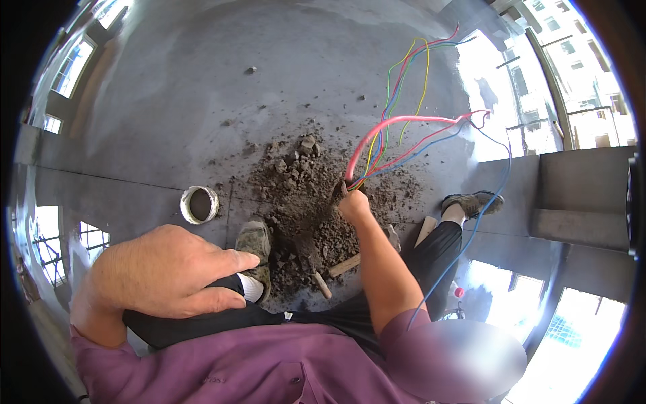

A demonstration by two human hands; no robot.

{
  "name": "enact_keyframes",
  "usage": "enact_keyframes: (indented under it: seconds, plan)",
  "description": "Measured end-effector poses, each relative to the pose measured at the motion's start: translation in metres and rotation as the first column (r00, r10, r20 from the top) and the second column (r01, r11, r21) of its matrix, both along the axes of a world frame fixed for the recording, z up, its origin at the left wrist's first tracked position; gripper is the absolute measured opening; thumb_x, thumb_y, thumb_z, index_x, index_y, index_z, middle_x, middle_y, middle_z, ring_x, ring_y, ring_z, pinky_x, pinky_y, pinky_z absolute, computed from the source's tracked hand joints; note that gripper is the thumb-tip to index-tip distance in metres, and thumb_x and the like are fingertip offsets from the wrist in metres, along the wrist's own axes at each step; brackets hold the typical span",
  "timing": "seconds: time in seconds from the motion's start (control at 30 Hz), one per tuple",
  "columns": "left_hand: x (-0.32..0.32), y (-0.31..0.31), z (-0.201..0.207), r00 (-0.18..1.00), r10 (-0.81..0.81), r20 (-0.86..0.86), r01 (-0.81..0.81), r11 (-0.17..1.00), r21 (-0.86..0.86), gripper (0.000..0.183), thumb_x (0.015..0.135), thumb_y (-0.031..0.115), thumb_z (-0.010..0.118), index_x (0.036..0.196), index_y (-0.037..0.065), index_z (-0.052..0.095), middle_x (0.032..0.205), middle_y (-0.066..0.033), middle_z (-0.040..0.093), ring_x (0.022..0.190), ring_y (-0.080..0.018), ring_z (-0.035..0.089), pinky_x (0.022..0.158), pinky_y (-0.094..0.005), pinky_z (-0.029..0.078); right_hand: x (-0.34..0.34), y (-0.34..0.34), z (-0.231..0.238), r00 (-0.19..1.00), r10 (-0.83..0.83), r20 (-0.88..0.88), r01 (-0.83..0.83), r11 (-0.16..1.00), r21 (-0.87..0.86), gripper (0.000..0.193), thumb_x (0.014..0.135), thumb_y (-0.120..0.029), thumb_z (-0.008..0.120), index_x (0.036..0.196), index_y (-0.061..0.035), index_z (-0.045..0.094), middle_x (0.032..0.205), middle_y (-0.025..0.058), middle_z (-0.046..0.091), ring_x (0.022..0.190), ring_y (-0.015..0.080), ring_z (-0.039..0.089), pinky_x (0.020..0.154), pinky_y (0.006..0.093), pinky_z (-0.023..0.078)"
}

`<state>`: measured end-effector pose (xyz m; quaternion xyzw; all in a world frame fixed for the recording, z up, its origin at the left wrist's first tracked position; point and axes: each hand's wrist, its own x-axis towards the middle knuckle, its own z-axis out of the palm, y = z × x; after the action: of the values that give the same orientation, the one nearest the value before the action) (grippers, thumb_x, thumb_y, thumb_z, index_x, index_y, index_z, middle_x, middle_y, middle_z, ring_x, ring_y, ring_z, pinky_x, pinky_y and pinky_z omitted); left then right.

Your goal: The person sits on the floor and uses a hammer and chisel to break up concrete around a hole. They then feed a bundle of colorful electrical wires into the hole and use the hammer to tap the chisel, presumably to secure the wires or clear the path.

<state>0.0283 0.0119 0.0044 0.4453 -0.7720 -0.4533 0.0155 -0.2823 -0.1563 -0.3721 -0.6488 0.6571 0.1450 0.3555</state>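
My right hand (354, 207) is closed round a bundle of electrical wires (387, 131) low over a heap of broken rubble and dirt (296, 172). Red, blue, green and yellow strands fan out from the grip toward the far right, along with a thicker pinkish-red cable or tube (404, 119). Where the bundle enters the heap is hidden by the hand. Nearer on the left, my left hand (175, 273) hovers over my knee with index finger and thumb apart, nothing visible between them. Its other fingers are curled under and mostly hidden.
Two wooden tool handles (321, 285) lie in the rubble between my shoes (254, 246). A white round open container or ring (200, 204) stands at left. One long blue wire (494, 195) loops past my right leg. A red-capped bottle (459, 292) is at right, beyond it bright openings.
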Motion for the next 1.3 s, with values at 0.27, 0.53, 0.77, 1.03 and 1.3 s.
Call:
enact_keyframes:
  seconds: [0.27, 0.53, 0.77, 1.03, 1.3]
  plan:
    - [-0.013, -0.008, 0.007, 1.000, -0.010, -0.007, 0.010, 1.000, -0.015, 0.051, 0.091, 0.036, 0.068, 0.125, -0.001, 0.062, 0.096, -0.0173, 0.072, 0.083, -0.0338, 0.070, 0.071, -0.0384, 0.055, -0.057, -0.012, 0.045, 0.656, 0.755, -0.020, -0.750, 0.654, 0.096, 0.028, 0.074, -0.019, 0.058, 0.097, -0.0125, 0.072, 0.097, 0.0201, 0.070, 0.097, 0.0389, 0.066, 0.088, 0.0468, 0.052]
    - [-0.015, -0.007, 0.008, 1.000, 0.013, 0.023, -0.013, 0.999, 0.040, 0.051, 0.090, 0.035, 0.069, 0.125, -0.002, 0.062, 0.098, -0.0180, 0.072, 0.088, -0.0329, 0.071, 0.074, -0.0380, 0.056, -0.018, 0.005, 0.061, 0.869, 0.478, -0.129, -0.492, 0.860, -0.131, 0.020, 0.084, -0.010, 0.056, 0.096, -0.0001, 0.069, 0.095, 0.0237, 0.070, 0.094, 0.0410, 0.068, 0.083, 0.0486, 0.055]
    - [-0.019, -0.014, 0.004, 1.000, -0.019, 0.013, 0.019, 0.999, 0.034, 0.051, 0.090, 0.033, 0.070, 0.126, -0.002, 0.061, 0.100, -0.0184, 0.072, 0.089, -0.0327, 0.071, 0.076, -0.0374, 0.056, -0.018, 0.025, 0.032, 0.938, 0.316, -0.144, -0.337, 0.928, -0.160, 0.021, 0.089, -0.013, 0.058, 0.098, -0.0038, 0.074, 0.102, 0.0189, 0.072, 0.096, 0.0354, 0.071, 0.084, 0.0460, 0.057]
    - [-0.014, -0.005, 0.004, 0.999, 0.035, 0.006, -0.035, 0.999, 0.030, 0.047, 0.090, 0.033, 0.069, 0.124, 0.000, 0.063, 0.094, -0.0190, 0.071, 0.085, -0.0348, 0.069, 0.074, -0.0390, 0.055, -0.066, 0.042, 0.113, 0.847, 0.438, 0.300, -0.456, 0.890, -0.013, 0.024, 0.083, -0.021, 0.061, 0.100, -0.0065, 0.068, 0.093, 0.0215, 0.069, 0.094, 0.0399, 0.066, 0.083, 0.0487, 0.052]
    - [-0.016, -0.006, 0.005, 0.999, 0.001, 0.033, -0.002, 1.000, 0.021, 0.050, 0.088, 0.031, 0.072, 0.125, 0.000, 0.062, 0.099, -0.0178, 0.072, 0.089, -0.0336, 0.070, 0.075, -0.0386, 0.055, -0.038, 0.130, 0.043, 0.790, 0.593, 0.156, -0.610, 0.786, 0.099, 0.026, 0.086, -0.017, 0.057, 0.107, -0.0025, 0.062, 0.099, 0.0219, 0.069, 0.097, 0.0410, 0.066, 0.086, 0.0497, 0.052]
